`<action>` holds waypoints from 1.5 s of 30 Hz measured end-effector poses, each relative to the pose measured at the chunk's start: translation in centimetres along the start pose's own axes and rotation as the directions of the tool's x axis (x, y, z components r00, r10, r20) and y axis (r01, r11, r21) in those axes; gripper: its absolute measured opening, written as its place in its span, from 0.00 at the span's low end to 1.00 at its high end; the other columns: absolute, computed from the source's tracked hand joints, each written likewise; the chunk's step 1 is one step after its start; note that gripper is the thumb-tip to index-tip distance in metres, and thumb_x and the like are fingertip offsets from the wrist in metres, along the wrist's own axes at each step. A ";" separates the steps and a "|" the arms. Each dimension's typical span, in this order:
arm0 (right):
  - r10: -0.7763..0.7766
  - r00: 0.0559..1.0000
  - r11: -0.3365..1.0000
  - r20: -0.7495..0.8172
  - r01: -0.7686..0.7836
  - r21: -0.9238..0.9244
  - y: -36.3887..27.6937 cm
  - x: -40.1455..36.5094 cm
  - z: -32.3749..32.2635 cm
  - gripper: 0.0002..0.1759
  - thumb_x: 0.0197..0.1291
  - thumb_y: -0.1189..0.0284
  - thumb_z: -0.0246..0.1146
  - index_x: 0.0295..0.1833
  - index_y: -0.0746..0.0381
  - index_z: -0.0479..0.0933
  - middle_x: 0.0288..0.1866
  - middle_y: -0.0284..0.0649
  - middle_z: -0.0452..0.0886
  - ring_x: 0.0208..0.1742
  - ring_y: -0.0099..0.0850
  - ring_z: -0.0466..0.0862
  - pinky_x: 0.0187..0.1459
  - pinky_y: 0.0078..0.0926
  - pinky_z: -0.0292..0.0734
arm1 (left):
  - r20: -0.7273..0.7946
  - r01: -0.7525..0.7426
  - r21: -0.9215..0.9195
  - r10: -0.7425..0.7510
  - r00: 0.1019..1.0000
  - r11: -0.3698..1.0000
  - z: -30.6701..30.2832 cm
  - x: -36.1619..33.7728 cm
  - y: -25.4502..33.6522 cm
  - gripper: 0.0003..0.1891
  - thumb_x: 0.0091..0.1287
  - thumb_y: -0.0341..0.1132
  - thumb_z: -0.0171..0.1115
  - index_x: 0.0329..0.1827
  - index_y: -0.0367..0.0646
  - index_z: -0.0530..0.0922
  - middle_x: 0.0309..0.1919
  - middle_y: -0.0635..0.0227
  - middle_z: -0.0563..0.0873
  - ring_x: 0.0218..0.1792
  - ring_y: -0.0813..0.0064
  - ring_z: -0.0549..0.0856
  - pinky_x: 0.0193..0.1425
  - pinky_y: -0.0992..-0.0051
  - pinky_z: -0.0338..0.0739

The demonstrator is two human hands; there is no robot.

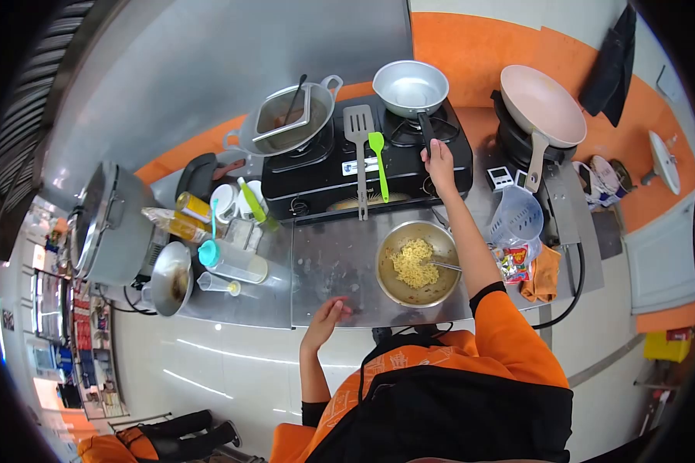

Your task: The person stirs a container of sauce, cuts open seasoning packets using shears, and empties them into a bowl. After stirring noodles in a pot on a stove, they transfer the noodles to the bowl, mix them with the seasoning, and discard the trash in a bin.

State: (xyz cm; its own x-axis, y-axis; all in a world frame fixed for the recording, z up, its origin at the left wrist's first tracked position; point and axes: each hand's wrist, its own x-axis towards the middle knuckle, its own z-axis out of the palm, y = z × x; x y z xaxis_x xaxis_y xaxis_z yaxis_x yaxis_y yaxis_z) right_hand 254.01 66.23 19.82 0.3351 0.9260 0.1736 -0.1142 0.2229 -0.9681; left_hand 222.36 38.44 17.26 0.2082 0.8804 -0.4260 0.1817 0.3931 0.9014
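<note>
My right hand (439, 164) is closed around the black handle of a silver saucepan (411, 86), which sits on the right burner of a black gas stove (316, 185). Loosely bent, with nothing in it, my left hand (330, 320) hovers by the front edge of the steel counter (328, 270). Between the two arms stands a metal bowl (388, 289) with yellow noodles (415, 263) and a spoon (445, 265) resting inside. A grey slotted spatula (361, 158) and a green silicone spatula (379, 158) lie across the middle of the stove.
On the left burner is a wide pot (243, 127) with a square strainer. A pink frying pan (544, 104) stands at the right, above a measuring jug (517, 214) and an orange cloth (543, 276). Bottles and a steel wok (170, 282) crowd the left. Another person (143, 444) is behind, lower left.
</note>
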 end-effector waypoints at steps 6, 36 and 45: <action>0.189 0.981 0.956 -0.032 -0.191 -0.224 1.0 -0.8 -1.0 0.23 0.67 0.54 0.47 0.41 0.66 0.69 0.21 0.38 0.74 0.11 0.21 0.67 0.15 0.18 0.60 | 0.233 -0.071 0.004 0.068 0.970 0.997 -0.6 4.6 2.1 0.19 0.71 0.43 0.47 0.56 0.38 0.70 0.38 0.67 0.79 0.40 0.79 0.78 0.48 0.79 0.72; 0.326 0.903 0.262 0.279 0.197 -0.945 -7.6 -23.3 -5.9 0.05 0.54 0.68 0.56 0.30 0.56 0.75 0.21 0.44 0.78 0.27 0.45 0.80 0.30 0.44 0.74 | 0.089 -0.074 -0.211 0.095 0.992 0.975 5.5 8.1 1.4 0.28 0.67 0.28 0.48 0.70 0.41 0.50 0.35 0.60 0.81 0.26 0.76 0.83 0.27 0.77 0.83; 0.420 0.893 0.280 0.164 0.044 -0.959 -8.2 -24.7 -6.4 0.06 0.52 0.69 0.56 0.31 0.58 0.77 0.23 0.47 0.80 0.28 0.46 0.81 0.31 0.44 0.74 | 0.068 -0.087 -0.252 0.107 0.992 0.964 5.0 7.4 -0.2 0.31 0.68 0.29 0.48 0.71 0.41 0.46 0.33 0.63 0.80 0.27 0.75 0.84 0.29 0.77 0.83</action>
State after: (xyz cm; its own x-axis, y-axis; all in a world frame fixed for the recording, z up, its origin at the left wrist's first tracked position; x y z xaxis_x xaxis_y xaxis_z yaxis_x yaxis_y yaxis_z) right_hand 252.66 39.62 22.34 0.0979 0.9702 -0.2218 0.8797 -0.1885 -0.4365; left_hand 228.69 43.55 13.53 0.2912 0.8974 -0.3314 -0.0850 0.3693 0.9254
